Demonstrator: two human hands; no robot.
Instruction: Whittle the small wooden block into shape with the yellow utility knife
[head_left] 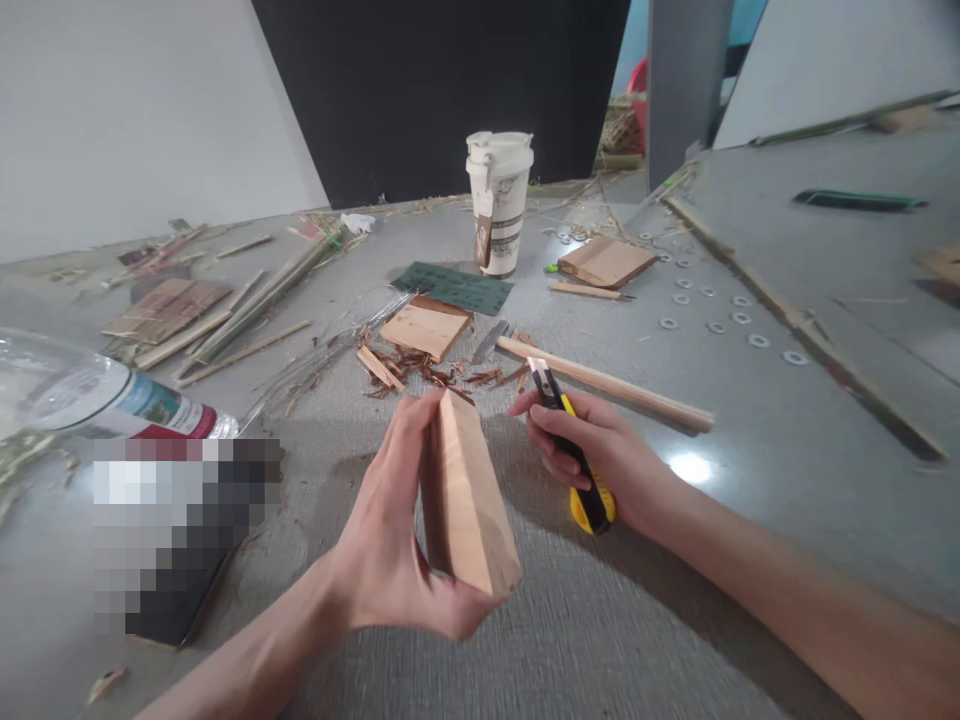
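Observation:
My left hand grips a pale wooden block by its two ends, thumb at the near end and fingers at the far one. The block's long narrow side faces up, with uneven, faceted cuts along it. In my right hand lies a yellow and black utility knife, its tip pointing away from me, a little right of the block and apart from it. Beyond both hands, brown shavings lie around a square wooden piece. A small hammer with a wooden handle rests just past the knife.
A white lidded cup stands behind a green sandpaper sheet. Several metal washers, a wooden board and a pencil-like stick lie right. At left are a plastic bottle, a blurred dark flat object and wood strips.

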